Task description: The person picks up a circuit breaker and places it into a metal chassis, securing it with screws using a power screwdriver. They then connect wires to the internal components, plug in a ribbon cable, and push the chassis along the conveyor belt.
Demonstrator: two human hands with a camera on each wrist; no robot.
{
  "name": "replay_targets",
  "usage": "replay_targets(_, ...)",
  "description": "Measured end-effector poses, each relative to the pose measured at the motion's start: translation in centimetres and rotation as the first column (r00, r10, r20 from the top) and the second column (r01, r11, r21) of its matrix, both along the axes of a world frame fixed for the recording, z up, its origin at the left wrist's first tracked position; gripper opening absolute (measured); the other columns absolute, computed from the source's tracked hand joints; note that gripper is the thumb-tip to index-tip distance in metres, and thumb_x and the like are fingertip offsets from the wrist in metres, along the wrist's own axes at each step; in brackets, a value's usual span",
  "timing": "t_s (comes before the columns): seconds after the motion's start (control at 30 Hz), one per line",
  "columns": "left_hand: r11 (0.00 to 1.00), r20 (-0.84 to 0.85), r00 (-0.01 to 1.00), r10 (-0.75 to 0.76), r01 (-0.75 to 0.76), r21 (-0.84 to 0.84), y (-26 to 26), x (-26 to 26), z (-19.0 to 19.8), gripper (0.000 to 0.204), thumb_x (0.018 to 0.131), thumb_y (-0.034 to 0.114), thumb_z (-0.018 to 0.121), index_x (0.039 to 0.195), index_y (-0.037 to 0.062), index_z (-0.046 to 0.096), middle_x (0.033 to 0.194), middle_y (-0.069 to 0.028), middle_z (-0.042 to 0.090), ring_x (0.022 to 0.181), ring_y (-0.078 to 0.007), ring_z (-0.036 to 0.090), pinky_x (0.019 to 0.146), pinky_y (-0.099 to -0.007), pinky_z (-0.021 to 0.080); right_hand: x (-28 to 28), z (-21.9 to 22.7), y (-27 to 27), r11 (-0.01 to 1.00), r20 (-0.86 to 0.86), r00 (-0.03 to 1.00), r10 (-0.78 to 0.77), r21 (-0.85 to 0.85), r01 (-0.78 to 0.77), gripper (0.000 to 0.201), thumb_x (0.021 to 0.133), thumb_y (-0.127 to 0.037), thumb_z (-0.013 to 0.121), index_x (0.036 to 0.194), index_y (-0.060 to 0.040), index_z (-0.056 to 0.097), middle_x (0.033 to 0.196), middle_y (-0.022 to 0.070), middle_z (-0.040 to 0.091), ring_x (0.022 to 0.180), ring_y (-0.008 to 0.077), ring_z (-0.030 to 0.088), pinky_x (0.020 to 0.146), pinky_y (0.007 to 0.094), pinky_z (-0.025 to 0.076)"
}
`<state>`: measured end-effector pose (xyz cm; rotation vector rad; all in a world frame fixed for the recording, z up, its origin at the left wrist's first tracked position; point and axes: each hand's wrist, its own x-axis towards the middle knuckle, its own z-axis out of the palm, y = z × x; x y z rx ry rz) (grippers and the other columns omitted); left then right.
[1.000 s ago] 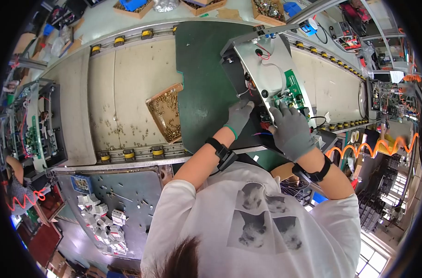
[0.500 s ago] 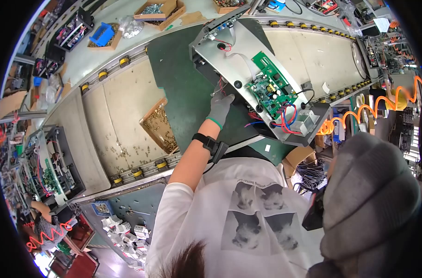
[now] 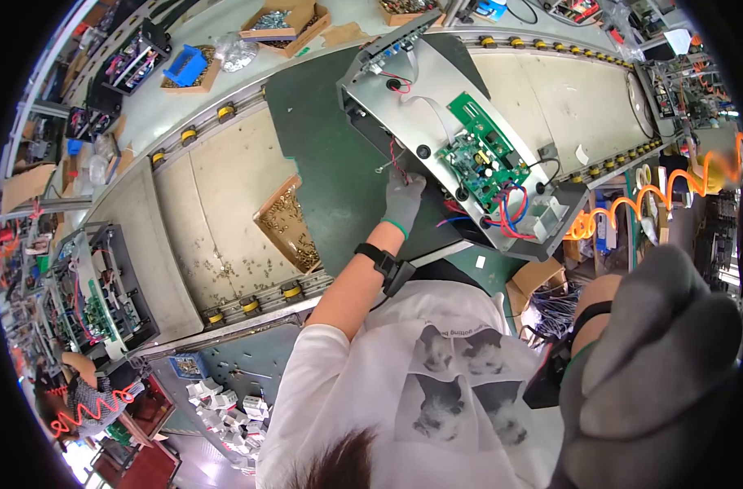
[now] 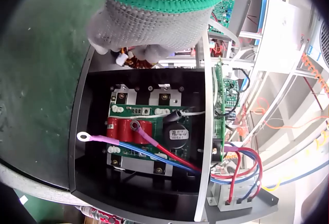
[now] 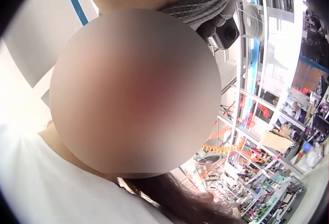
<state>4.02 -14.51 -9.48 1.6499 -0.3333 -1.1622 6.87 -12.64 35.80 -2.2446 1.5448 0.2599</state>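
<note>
A gloved left hand (image 3: 404, 204) reaches beside an open metal chassis (image 3: 424, 118), its fingertips pinching twisted red and black wires (image 3: 396, 155) that come out of its side. In the left wrist view, that glove's fingertips are right by a copper-wound coil (image 4: 138, 61) inside the black housing. A green circuit board (image 3: 485, 155) is mounted on the chassis's light plate. Blue and red cables with ring lugs (image 4: 84, 137) lie over red capacitors (image 4: 128, 130). The gloved right hand (image 3: 652, 367) is raised close before the head camera; in the right wrist view its fingers are beside a small black camera (image 5: 226, 34), and I cannot tell whether they grip it.
Under the chassis lies a dark green mat (image 3: 318, 130) on a roller conveyor. A cardboard tray of small screws (image 3: 288, 224) sits left of the mat. Cartons (image 3: 286, 24) line the back bench. An orange coiled hose (image 3: 673, 191) hangs at right; another person works far left.
The right hand has left the chassis and risen toward the head camera. The left hand stays beside the chassis, its fingers now at the red and black wires. The head view has shifted.
</note>
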Motion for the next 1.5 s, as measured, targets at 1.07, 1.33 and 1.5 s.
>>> replay_targets(1.07, 0.966, 0.758, 0.652, -0.009, 0.202, -0.162, -0.1, 1.8, 3.1, 0.018, 0.077, 0.008, 0.06, 0.094, 0.0091, 0.063, 0.092, -0.0122, 0.062, 0.083, -0.0331, 0.06, 0.07, -0.0401, 0.049, -13.0, -13.4, -11.1, 0.979, 0.563, 0.806, 0.181, -0.025, -0.202, 0.023, 0.074, -0.016, 0.067, 0.066, -0.0017, 0.051, 0.058, 0.0017, 0.05, 0.055, 0.0092, 0.044, 0.051, 0.0264, 0.037)
replay_targets(1.33, 0.739, 0.274, 0.943, 0.191, 0.046, -0.672, -1.5, 1.2, 0.8, 0.018, 0.081, -0.002, 0.05, 0.095, 0.0, 0.062, 0.078, -0.0068, 0.06, 0.069, -0.0186, 0.056, 0.06, -0.0313, 0.044, -11.0, -19.3, -14.3, 0.911, 0.133, 0.902, 0.41, -0.01, -0.412, 0.024, 0.073, -0.031, 0.064, 0.074, -0.0071, 0.061, 0.066, 0.0105, 0.06, 0.065, 0.0272, 0.061, 0.062, 0.0366, 0.047)
replay_targets(1.5, 0.792, -0.595, 0.766, -0.245, -0.196, -0.579, -1.3, 1.8, 0.6, 0.029, 0.078, -0.006, 0.045, 0.101, 0.0009, 0.06, 0.076, -0.0034, 0.055, 0.06, -0.0085, 0.045, 0.052, -0.023, 0.035, -9.2, -23.2, -14.5, 0.874, -0.145, 0.867, 0.476, -0.036, -0.485, 0.032, 0.073, -0.034, 0.064, 0.095, -0.0108, 0.06, 0.104, 0.0125, 0.059, 0.094, 0.0312, 0.06, 0.083, 0.0376, 0.048)
